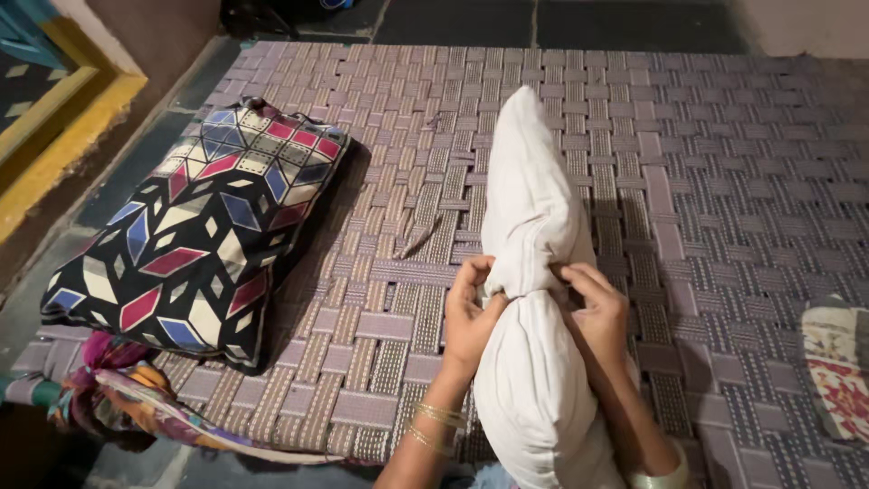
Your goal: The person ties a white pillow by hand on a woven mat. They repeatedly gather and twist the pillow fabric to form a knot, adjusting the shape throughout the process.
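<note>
Gripping a white pillow [534, 272] at its pinched middle, the left hand [469, 312] and right hand [597, 312] close their fingers on the cloth from either side. It stands at the woven cot's [724, 181] centre, with a patterned pillow [195, 231] at nine o'clock and folded cloth [837, 362] at four.

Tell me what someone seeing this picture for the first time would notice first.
Most likely the white pillow in the middle of the woven cot, pinched at its waist by the left hand and the right hand. Next, the patterned pillow with bright geometric shapes at the left, with a colourful cloth bunched below it.
</note>
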